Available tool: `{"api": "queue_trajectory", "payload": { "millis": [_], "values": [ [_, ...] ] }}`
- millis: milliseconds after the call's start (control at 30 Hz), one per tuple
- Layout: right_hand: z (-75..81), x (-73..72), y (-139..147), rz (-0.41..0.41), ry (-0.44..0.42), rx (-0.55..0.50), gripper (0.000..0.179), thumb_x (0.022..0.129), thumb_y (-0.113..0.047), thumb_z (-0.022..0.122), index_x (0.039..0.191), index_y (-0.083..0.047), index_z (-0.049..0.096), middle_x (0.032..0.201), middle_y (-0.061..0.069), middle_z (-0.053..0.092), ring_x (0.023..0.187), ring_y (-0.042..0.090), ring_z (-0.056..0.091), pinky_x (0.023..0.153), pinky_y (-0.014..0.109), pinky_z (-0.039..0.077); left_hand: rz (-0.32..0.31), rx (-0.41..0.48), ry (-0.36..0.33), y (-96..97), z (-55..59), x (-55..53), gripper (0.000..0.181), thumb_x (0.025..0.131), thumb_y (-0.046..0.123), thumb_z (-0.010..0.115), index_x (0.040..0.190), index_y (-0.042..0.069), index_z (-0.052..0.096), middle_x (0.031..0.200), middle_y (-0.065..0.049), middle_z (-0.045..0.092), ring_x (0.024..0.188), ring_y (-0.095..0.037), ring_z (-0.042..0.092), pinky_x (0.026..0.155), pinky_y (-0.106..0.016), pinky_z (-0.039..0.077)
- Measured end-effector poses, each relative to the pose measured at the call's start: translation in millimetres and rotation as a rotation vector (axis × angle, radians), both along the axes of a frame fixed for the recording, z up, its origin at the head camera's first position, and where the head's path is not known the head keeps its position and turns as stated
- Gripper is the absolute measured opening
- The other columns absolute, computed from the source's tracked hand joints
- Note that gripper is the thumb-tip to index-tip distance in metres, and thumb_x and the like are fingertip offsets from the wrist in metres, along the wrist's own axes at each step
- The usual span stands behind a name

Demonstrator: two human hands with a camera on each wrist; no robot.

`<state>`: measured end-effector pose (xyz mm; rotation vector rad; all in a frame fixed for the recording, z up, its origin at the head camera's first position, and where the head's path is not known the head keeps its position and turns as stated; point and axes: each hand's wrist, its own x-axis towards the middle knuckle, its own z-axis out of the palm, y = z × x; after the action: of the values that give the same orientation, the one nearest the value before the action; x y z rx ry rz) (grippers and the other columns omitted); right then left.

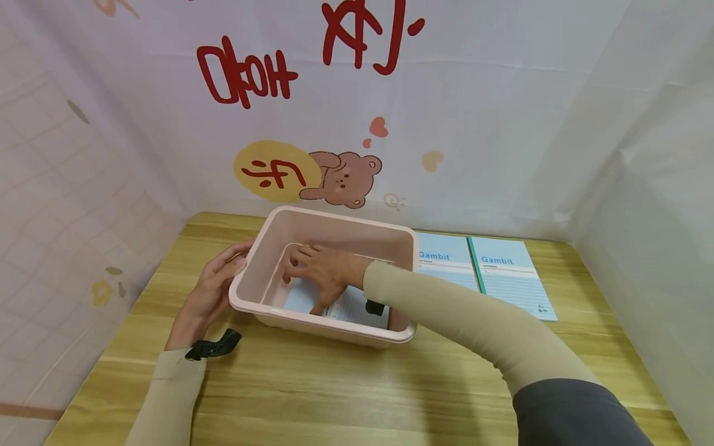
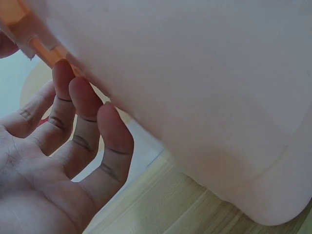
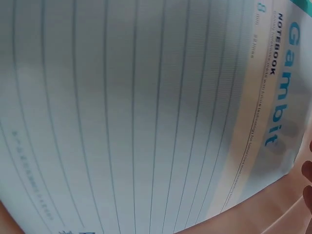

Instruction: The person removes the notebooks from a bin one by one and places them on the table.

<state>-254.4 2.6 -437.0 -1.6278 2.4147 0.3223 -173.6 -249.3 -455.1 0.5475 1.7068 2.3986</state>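
Observation:
A pale pink plastic basin [image 1: 320, 328] stands on the table. My left hand [image 1: 214, 286] holds its left rim; in the left wrist view the fingertips [image 2: 114, 119] press up beneath the lip of the basin [image 2: 204, 97], with the thumb partly visible at the top left. Inside the basin, my right hand [image 1: 325, 274] has its fingers spread over a light blue notebook [image 1: 357, 306]. The right wrist view is filled by that lined "Gambit" notebook [image 3: 146, 112], with a few fingertips [image 3: 307, 170] at the right edge. Whether they touch its edge is unclear.
Two more "Gambit" notebooks lie right of the basin: one partly hidden notebook [image 1: 446, 260] and another notebook [image 1: 513, 279] with a green spine. Wood-grain table [image 1: 334, 396] extends in front. A printed curtain [image 1: 474, 124] hangs behind and at both sides.

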Motion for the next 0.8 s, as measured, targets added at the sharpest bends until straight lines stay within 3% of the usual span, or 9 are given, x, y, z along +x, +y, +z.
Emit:
{"api": "queue_trajectory", "payload": {
  "millis": [233,533,800],
  "values": [
    [-1.9,0.5,0.9,-0.024,0.011,0.068,0.083,0.077,-0.079,0.068,0.145,-0.039,0.041,0.148,0.002,0.039,0.143,0.022,0.031,0.126,0.041,0.023,-0.01,0.024,-0.007,0.1,-1.7,0.2,0.035,0.109,0.006,0.04,0.14,0.012,0.055,0.134,0.003,0.064,0.112,-0.007,0.065,0.086,-0.021,0.057],
    [-2.7,1.1,-3.0,-0.022,-0.015,0.108,0.085,0.076,-0.079,0.069,0.147,-0.043,0.038,0.158,0.0,0.031,0.146,0.022,0.026,0.128,0.043,0.02,-0.007,0.022,-0.002,-0.7,-0.5,0.2,0.035,0.109,0.006,0.039,0.14,0.013,0.056,0.134,0.003,0.064,0.113,-0.007,0.065,0.086,-0.021,0.057],
    [-2.1,4.6,-5.8,-0.009,0.021,0.171,0.086,0.078,-0.074,0.07,0.149,-0.042,0.033,0.159,-0.003,0.028,0.145,0.022,0.027,0.126,0.041,0.023,-0.006,0.024,0.002,0.6,-1.1,-0.4,0.035,0.109,0.006,0.04,0.14,0.013,0.056,0.133,0.003,0.063,0.111,-0.007,0.065,0.085,-0.021,0.057]
  ]
}}
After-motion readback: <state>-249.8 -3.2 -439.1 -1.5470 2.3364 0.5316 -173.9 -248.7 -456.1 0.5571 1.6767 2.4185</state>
